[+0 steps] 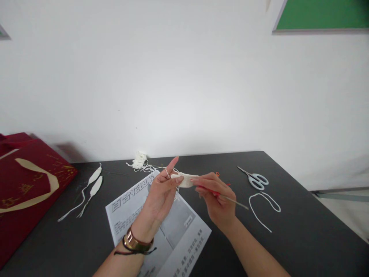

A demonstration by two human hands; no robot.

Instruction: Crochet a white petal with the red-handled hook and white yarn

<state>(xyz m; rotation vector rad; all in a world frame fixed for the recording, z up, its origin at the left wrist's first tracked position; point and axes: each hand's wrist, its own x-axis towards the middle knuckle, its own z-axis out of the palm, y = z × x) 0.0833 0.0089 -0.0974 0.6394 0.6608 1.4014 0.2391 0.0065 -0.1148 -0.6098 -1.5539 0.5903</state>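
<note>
— Where's the white crochet piece [186, 179]?
— Above the tabletop's [288, 238] middle, its end pinched by the left hand [161, 192]; the right hand [216, 200] pinches the hook [230, 199].
— Handling?
— Soft and light, I judge; grip beside the stitches.

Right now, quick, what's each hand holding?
Left hand: closed, pinching the crochet piece.
Right hand: closed on the hook.
</note>
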